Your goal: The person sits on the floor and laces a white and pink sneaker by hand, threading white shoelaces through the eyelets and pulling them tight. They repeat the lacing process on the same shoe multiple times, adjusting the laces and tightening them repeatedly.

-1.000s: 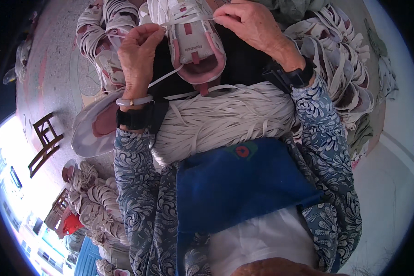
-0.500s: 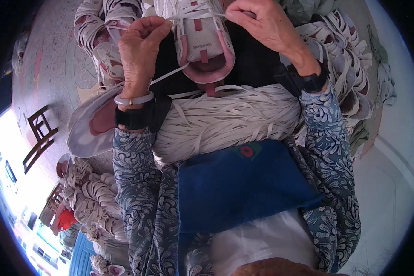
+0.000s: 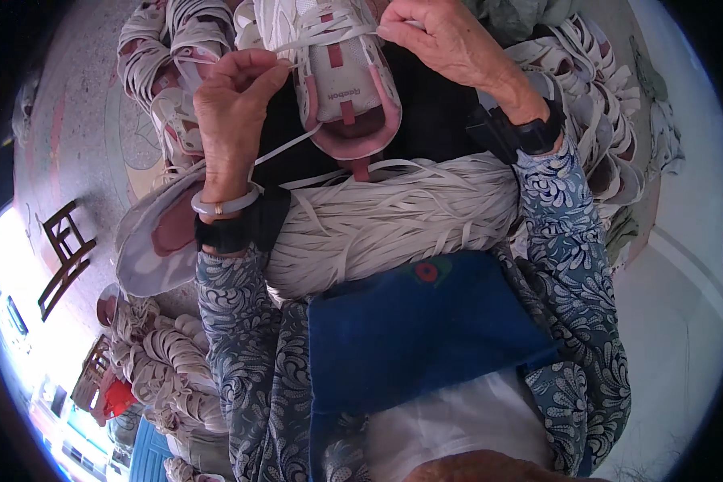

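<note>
A white and pink sneaker (image 3: 353,92) lies in front of me with its heel toward my body. My left hand (image 3: 237,92) is closed in a pinch on a white shoelace (image 3: 337,35) at the shoe's left side. On the other side my right hand (image 3: 438,32) pinches the lace too, so it runs taut across the tongue between both hands. One lace strand slants from the shoe collar down past my left wrist. A thick bundle of white laces (image 3: 394,221) rests across my lap, just behind the heel.
Heaps of white and pink shoe uppers (image 3: 177,128) lie on the left, with more shoe uppers (image 3: 606,104) at the right. Lower left is another pile of shoe uppers (image 3: 173,353). A loose upper (image 3: 157,241) sits by my left forearm. A wooden chair (image 3: 68,253) stands farther left.
The sneaker appears slightly lower and farther left in view, along with both hands. Both hands keep their pinch, and the lace stays stretched across the shoe.
</note>
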Tool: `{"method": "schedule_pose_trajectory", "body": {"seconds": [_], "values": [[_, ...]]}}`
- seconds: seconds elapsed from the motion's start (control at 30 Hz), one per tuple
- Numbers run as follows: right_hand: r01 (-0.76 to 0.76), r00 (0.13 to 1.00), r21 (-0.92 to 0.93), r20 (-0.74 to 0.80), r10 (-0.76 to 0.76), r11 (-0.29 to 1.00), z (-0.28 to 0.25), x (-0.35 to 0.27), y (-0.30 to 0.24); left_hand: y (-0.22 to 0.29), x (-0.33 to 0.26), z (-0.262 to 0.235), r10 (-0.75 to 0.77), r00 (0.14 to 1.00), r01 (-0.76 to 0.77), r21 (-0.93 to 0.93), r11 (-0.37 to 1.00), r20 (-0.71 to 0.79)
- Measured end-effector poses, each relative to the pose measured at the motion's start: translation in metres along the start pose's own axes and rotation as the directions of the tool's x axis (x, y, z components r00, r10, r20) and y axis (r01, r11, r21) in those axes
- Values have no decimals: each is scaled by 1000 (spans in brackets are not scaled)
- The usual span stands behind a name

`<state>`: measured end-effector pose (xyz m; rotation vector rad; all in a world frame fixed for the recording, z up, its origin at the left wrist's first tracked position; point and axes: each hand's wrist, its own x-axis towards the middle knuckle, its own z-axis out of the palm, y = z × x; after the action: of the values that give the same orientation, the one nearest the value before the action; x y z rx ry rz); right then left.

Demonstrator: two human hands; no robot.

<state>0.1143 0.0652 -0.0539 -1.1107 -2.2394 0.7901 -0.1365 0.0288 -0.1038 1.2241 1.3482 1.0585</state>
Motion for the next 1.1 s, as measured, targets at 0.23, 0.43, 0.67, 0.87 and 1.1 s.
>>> {"method": "schedule_pose_trajectory", "body": {"seconds": [0.23,0.43,0.67,0.87,1.1], "values": [[-41,985,-20,169,44,999,-13,5,-3,0,0,0,-21,1000,21,-30,999,-1],[-85,974,-25,207,88,996,-13,14,-9,-3,6,5,35,998,-42,-115,992,-57],[-107,935,-190,316,164,976,-16,26,-18,0,11,-1,63,998,-64,-34,997,-17],[-239,941,2,247,231,971,-9,7,20,8,12,0,8,1000,-8,-17,1000,-2],[-247,964,36,107,242,968,-8,4,-16,12,9,3,29,999,-32,82,996,38]]}}
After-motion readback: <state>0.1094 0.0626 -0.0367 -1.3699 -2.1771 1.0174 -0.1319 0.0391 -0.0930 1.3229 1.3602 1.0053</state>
